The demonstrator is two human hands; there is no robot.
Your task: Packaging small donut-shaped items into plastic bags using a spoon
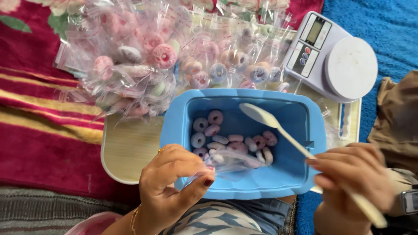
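Your left hand pinched a clear plastic bag; your right hand gripped the cream plastic spoon, its bowl pointing toward 10 o'clock over the ring-shaped candies.

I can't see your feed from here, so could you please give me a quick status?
Left hand pinching clear bag over blue tub. Right hand gripping white spoon. Ring candies in tub.
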